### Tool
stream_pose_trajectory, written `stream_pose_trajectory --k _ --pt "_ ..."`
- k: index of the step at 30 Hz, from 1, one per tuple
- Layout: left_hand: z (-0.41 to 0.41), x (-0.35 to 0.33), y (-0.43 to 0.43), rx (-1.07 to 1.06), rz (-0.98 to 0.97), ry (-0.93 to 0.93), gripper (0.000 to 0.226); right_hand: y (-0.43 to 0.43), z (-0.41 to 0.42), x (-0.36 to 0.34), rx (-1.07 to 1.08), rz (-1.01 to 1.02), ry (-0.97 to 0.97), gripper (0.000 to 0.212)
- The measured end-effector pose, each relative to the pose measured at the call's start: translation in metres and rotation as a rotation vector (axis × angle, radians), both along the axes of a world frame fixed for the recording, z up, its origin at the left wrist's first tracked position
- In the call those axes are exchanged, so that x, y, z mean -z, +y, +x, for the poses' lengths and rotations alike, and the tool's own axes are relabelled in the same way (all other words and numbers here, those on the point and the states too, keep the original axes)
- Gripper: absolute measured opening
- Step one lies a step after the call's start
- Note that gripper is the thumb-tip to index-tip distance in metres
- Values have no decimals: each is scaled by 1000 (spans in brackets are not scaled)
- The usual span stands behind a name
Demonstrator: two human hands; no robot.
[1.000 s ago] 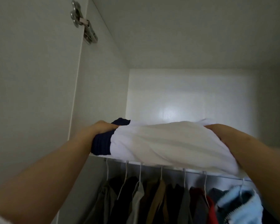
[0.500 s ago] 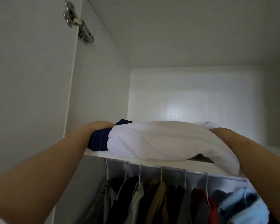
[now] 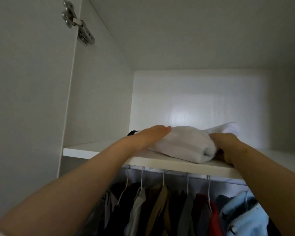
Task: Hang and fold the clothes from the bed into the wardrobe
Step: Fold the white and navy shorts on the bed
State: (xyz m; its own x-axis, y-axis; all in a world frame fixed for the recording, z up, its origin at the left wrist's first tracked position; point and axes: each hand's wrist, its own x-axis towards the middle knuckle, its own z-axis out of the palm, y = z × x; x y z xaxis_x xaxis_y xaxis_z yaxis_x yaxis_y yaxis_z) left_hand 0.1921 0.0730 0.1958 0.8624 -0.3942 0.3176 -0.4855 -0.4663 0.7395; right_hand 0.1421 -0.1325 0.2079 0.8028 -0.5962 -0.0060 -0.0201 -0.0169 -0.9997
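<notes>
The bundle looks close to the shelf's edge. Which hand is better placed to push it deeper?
Probably the right hand: its fingers curl round the rolled front end of the bundle, near the edge of the shelf. The left hand only lies flat on top.

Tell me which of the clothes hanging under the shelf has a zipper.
The light blue jacket at the far right; its white zipper shows, while the tan garment and red garment show none.
</notes>
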Motion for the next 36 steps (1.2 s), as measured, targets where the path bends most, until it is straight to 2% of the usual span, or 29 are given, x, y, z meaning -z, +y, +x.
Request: stream_pose_trajectory --k 2,3,6,8,10,12,13,14,15,17,19,22,23,25,27,28,30,31,32,33,35,36 --pt "6 6 -6 -105 -152 103 87 4 -6 0 -76 -143 7 21" --pt "9 7 -6 -140 -144 97 85 5 -9 0 -84 -119 18 18" --pt "14 4 -2 -91 69 101 48 7 -14 1 -32 -152 -64 27" --pt "14 1 1 -103 208 -9 45 2 -12 3 129 -280 -183 27" --pt "12 0 1 -169 294 -259 46 -3 -8 6 362 -614 -167 48" --pt "1 0 -1 -41 143 -419 33 1 -6 8 466 -1037 -159 52" --pt "-6 2 -3 93 71 -419 31 4 -3 8 447 -1215 -142 45" --pt "-12 3 -6 199 78 -392 36 6 1 9 382 -1334 -86 40" --pt "-16 5 -10 250 166 -376 43 10 5 11 291 -1402 15 42" --pt "-17 7 -13 244 321 -399 39 14 7 12 151 -1343 180 52" --pt "-13 3 -7 134 329 -413 31 11 6 9 192 -1238 109 51" --pt "-4 2 16 -33 283 -395 30 4 1 10 270 -1245 4 45" --pt "0 2 26 -83 287 -392 25 5 0 10 196 -1249 9 39" --pt "6 -2 48 -154 308 -327 13 10 0 13 -94 -1148 -8 31" --pt "11 -13 61 -262 390 -241 27 19 -4 14 -389 -1005 -32 33" --pt "13 -18 63 -362 470 -237 41 23 -5 15 -460 -1022 -35 35" --pt "18 -23 63 -595 666 -378 67 31 -2 15 -507 -1143 -6 42" --pt "20 -20 61 -633 710 -482 66 36 0 14 -521 -1194 20 44" --pt "22 -14 58 -577 683 -539 59 44 2 14 -532 -1229 47 45" --pt "23 -8 57 -456 622 -519 51 52 5 13 -540 -1255 64 45" --pt "24 2 63 -272 555 -363 49 70 11 12 -556 -1286 73 45" --pt "25 3 70 -265 569 -299 48 80 16 13 -568 -1294 72 44"
